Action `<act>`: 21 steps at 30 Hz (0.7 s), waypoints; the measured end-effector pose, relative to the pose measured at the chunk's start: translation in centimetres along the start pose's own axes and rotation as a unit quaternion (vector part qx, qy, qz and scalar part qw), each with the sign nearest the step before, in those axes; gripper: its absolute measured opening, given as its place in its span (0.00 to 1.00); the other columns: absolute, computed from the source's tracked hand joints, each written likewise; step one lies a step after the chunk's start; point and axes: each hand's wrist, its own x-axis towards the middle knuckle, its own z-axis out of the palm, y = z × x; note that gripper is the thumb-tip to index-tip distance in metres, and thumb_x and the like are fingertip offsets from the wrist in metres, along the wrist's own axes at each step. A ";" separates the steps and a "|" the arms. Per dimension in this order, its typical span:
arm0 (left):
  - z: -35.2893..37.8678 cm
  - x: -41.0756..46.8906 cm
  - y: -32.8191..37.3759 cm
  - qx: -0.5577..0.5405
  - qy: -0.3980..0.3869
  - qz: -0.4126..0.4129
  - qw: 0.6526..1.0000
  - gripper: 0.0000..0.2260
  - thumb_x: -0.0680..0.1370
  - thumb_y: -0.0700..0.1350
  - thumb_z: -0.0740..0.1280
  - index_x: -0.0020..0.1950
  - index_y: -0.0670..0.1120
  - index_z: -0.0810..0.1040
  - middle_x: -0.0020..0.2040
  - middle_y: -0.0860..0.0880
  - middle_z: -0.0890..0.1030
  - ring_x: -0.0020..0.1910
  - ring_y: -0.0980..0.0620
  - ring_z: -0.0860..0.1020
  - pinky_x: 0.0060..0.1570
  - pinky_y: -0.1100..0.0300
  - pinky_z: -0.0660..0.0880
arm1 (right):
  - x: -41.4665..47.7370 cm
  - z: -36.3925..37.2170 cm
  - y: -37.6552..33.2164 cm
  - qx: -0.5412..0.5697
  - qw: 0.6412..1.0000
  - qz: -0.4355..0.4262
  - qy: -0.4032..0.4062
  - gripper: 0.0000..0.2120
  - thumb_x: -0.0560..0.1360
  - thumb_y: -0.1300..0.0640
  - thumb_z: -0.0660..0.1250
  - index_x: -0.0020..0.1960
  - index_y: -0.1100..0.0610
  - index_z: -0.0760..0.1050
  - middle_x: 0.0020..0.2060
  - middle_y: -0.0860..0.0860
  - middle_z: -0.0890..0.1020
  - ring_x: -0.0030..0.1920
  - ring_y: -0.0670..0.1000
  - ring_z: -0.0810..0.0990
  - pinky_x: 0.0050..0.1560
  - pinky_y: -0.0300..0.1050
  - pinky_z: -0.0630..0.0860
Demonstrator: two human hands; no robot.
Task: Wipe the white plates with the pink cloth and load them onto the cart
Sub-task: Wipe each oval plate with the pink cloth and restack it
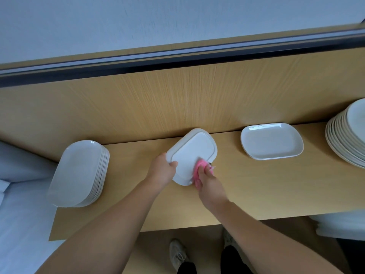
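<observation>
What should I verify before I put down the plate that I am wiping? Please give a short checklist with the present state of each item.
1. Left hand grips the held plate by its edge: ok.
2. Right hand presses the pink cloth on the plate's underside: ok.
3. Underside wiped clean: cannot tell.
4. Plate's other face wiped: cannot tell, it faces away.
5. Cart in view for loading: not ok, none shows.
6. Bare table near the single plate for setting down: ok.
</observation>
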 end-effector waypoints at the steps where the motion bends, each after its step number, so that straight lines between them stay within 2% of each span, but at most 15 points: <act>1: 0.0 -0.1 -0.2 0.002 -0.006 -0.006 1.000 0.15 0.79 0.48 0.64 0.63 0.43 0.74 0.53 0.46 0.79 0.46 0.48 0.77 0.38 0.59 0.69 | -0.4 0.5 -0.2 -0.011 1.000 -0.003 0.009 0.28 0.82 0.61 0.55 0.79 0.62 0.47 0.77 0.58 0.55 0.74 0.62 0.61 0.62 0.46 0.73; 3: 0.1 -0.3 -0.7 -0.003 -0.012 -0.018 1.000 0.17 0.79 0.49 0.64 0.64 0.43 0.73 0.54 0.45 0.79 0.48 0.47 0.78 0.39 0.58 0.72 | -1.1 1.1 -0.7 -0.045 0.998 -0.018 0.031 0.29 0.80 0.65 0.60 0.77 0.64 0.53 0.75 0.61 0.60 0.70 0.65 0.68 0.59 0.48 0.75; 4: 0.2 -0.3 -0.9 -0.008 -0.013 -0.023 1.000 0.17 0.79 0.49 0.64 0.65 0.42 0.73 0.55 0.45 0.79 0.48 0.46 0.78 0.41 0.57 0.74 | -1.6 1.4 -1.0 -0.049 0.997 -0.032 0.047 0.30 0.75 0.69 0.66 0.75 0.66 0.60 0.72 0.64 0.65 0.65 0.66 0.74 0.52 0.50 0.79; 6: 0.5 -0.3 -1.2 -0.015 -0.014 -0.028 0.999 0.19 0.79 0.50 0.63 0.67 0.42 0.72 0.56 0.45 0.79 0.50 0.46 0.79 0.43 0.57 0.75 | -2.3 2.3 -1.6 -0.076 0.995 -0.062 0.034 0.35 0.58 0.72 0.76 0.65 0.67 0.74 0.61 0.67 0.77 0.54 0.68 0.81 0.38 0.49 0.82; 7: 0.6 -0.4 -1.2 -0.017 -0.015 -0.027 0.999 0.19 0.79 0.50 0.63 0.67 0.42 0.72 0.57 0.45 0.79 0.51 0.46 0.79 0.43 0.58 0.73 | -2.6 2.6 -2.0 -0.101 0.991 -0.077 0.037 0.36 0.52 0.72 0.78 0.61 0.66 0.77 0.57 0.66 0.80 0.53 0.67 0.82 0.35 0.48 0.83; 9: 0.5 -0.5 -1.1 -0.019 -0.017 -0.020 0.999 0.19 0.79 0.49 0.63 0.68 0.43 0.72 0.57 0.45 0.80 0.51 0.47 0.79 0.43 0.59 0.72 | -2.9 2.4 -2.5 -0.139 0.982 -0.110 0.058 0.36 0.49 0.68 0.79 0.57 0.63 0.81 0.54 0.62 0.83 0.53 0.64 0.83 0.34 0.47 0.83; 11: 0.3 -0.6 -1.0 -0.030 -0.022 -0.012 0.999 0.17 0.79 0.49 0.63 0.65 0.43 0.73 0.54 0.46 0.80 0.48 0.47 0.80 0.43 0.56 0.76 | -2.8 1.3 -2.3 -0.159 0.976 -0.136 0.064 0.35 0.48 0.67 0.79 0.56 0.60 0.82 0.54 0.59 0.84 0.54 0.62 0.83 0.38 0.47 0.83; 14: 0.0 -0.7 -1.1 -0.033 -0.034 -0.006 0.999 0.14 0.78 0.49 0.64 0.61 0.44 0.75 0.49 0.47 0.81 0.43 0.47 0.81 0.45 0.49 0.81 | -2.0 -0.5 -1.5 -0.188 0.969 -0.150 0.060 0.34 0.49 0.67 0.80 0.56 0.58 0.83 0.55 0.56 0.84 0.57 0.60 0.82 0.47 0.53 0.83; 16: 0.0 -0.8 -1.2 -0.034 -0.038 -0.005 0.999 0.14 0.77 0.48 0.64 0.61 0.45 0.75 0.49 0.47 0.81 0.44 0.47 0.81 0.46 0.48 0.81 | -1.0 -1.1 -1.0 -0.172 0.974 -0.140 0.037 0.34 0.53 0.70 0.79 0.59 0.58 0.81 0.59 0.57 0.81 0.61 0.60 0.79 0.44 0.57 0.83; 17: -0.1 -0.8 -1.2 -0.036 -0.039 -0.003 0.999 0.14 0.77 0.48 0.65 0.61 0.44 0.76 0.50 0.47 0.81 0.45 0.46 0.81 0.46 0.48 0.81 | -0.5 -1.5 -0.8 -0.154 0.979 -0.135 0.026 0.34 0.59 0.71 0.75 0.65 0.57 0.78 0.65 0.57 0.77 0.67 0.60 0.75 0.46 0.59 0.82; 19: -0.1 -0.9 -1.1 -0.038 -0.040 0.001 0.998 0.14 0.77 0.48 0.65 0.60 0.44 0.76 0.50 0.47 0.81 0.45 0.46 0.81 0.46 0.48 0.81 | 0.7 -2.3 0.0 -0.162 0.979 -0.120 -0.010 0.34 0.72 0.69 0.64 0.76 0.54 0.62 0.77 0.53 0.60 0.77 0.56 0.57 0.57 0.61 0.77; 20: -0.2 -0.8 -1.1 -0.043 -0.042 -0.001 0.998 0.13 0.77 0.48 0.65 0.60 0.45 0.76 0.50 0.47 0.81 0.44 0.46 0.82 0.45 0.48 0.81 | 1.2 -3.0 0.4 -0.171 0.979 -0.106 -0.028 0.34 0.75 0.67 0.60 0.78 0.52 0.56 0.78 0.51 0.54 0.78 0.54 0.51 0.60 0.61 0.75; 21: -0.2 -0.9 -1.1 -0.052 -0.045 -0.004 0.998 0.12 0.77 0.47 0.65 0.59 0.45 0.76 0.50 0.47 0.81 0.44 0.47 0.82 0.44 0.48 0.82 | 1.8 -3.6 0.6 -0.173 0.980 -0.091 -0.037 0.34 0.76 0.66 0.59 0.79 0.51 0.53 0.79 0.50 0.51 0.78 0.54 0.50 0.62 0.60 0.74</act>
